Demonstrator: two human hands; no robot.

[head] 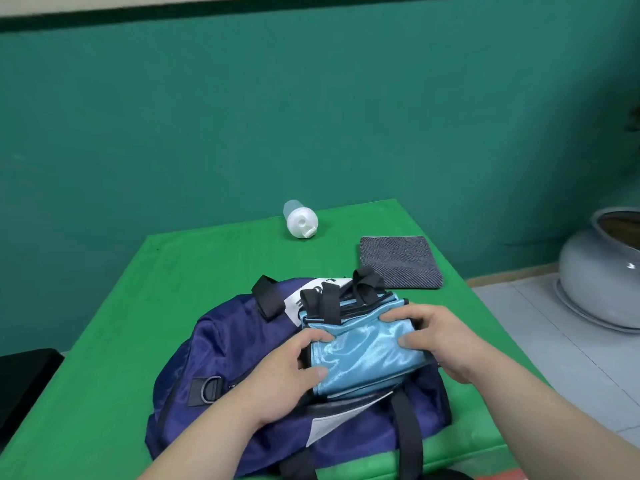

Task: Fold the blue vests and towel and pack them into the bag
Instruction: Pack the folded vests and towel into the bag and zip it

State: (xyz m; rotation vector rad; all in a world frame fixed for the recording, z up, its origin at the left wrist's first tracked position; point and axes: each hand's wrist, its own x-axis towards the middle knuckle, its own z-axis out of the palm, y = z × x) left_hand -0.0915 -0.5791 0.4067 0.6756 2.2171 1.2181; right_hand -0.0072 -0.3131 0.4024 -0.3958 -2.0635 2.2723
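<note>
Both left hand (291,375) and right hand (440,341) pinch opposite sides of the folded blue vests (363,355) atop the duffel bag (221,358) at the tabletop's (207,254) near edge, suiting soft, seemingly slippery fabric.

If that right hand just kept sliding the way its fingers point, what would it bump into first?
The folded blue vests, which its fingers grip. Pushing on across them, the right hand would probably meet the left hand, though depth is hard to judge.
</note>
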